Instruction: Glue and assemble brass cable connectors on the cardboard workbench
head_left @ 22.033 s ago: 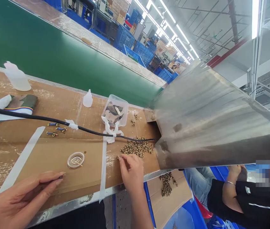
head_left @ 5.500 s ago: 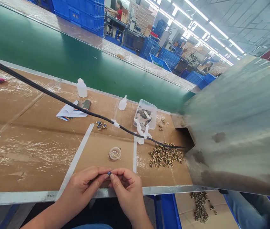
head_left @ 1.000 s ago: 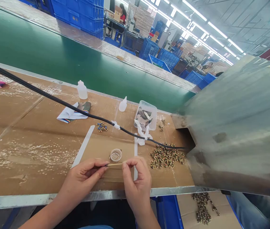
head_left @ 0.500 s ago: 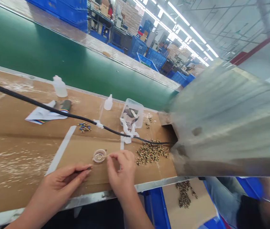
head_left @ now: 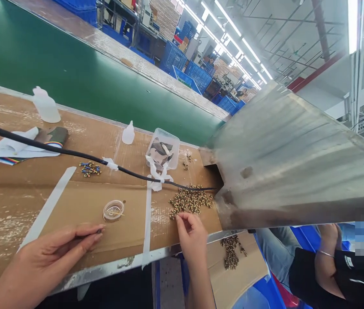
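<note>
My left hand (head_left: 56, 253) pinches a small dark metal part (head_left: 99, 231) between thumb and fingertips, just in front of a small clear round dish (head_left: 105, 213). A thin pale stick (head_left: 117, 213) rests in the dish, leaning over its rim. My right hand (head_left: 192, 234) is at the near left edge of a pile of small brass-and-black parts (head_left: 194, 198). Its thumb and index finger are closed together at the pile; whatever lies between them is too small to make out.
A black cable (head_left: 133, 172) crosses the cardboard-covered bench. Behind it stand two white bottles (head_left: 46, 107) and a clear tub (head_left: 172, 141). Blue-and-brass parts (head_left: 89, 168) lie left. A large metal chute (head_left: 284, 171) rises at right, beyond which a person (head_left: 323, 262) sits. A green conveyor (head_left: 104, 81) runs behind.
My right hand has let go of the thin stick, which now lies in the dish, and has moved right to the brass pile. My left hand still pinches its part. The view has shifted right.
</note>
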`<action>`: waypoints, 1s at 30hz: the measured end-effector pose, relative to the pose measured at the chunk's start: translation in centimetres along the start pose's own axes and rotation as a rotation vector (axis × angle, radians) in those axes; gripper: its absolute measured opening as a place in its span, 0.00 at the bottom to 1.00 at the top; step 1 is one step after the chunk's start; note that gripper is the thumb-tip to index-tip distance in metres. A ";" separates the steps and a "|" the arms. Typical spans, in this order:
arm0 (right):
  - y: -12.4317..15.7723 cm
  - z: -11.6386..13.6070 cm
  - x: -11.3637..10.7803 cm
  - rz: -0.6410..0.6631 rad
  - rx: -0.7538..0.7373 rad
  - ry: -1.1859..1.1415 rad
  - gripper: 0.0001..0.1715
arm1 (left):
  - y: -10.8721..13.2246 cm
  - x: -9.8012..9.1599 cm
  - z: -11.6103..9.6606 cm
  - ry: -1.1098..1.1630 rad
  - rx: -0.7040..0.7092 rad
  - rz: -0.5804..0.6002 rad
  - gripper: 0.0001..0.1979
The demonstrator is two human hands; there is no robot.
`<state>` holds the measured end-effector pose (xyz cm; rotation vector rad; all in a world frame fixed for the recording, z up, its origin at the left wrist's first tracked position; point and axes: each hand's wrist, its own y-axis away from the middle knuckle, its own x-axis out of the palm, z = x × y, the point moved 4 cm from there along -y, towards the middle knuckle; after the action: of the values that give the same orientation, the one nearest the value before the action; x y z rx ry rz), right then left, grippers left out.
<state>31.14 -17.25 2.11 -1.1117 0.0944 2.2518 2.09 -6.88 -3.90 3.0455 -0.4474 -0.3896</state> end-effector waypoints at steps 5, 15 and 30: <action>0.2 0.0 1.1 0.062 -0.053 0.025 0.10 | 0.5 0.8 -0.5 0.105 -0.018 0.093 0.13; -0.2 0.9 1.3 0.198 -0.186 0.091 0.08 | 1.0 1.4 -2.6 0.097 0.058 0.218 0.11; -1.5 1.4 0.2 0.349 -0.216 0.077 0.12 | 1.0 1.4 -2.6 -0.015 0.140 0.179 0.09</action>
<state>30.89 -15.48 3.19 -1.3854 0.0828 2.5737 3.74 -8.21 -1.67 3.1019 -0.7734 -0.3868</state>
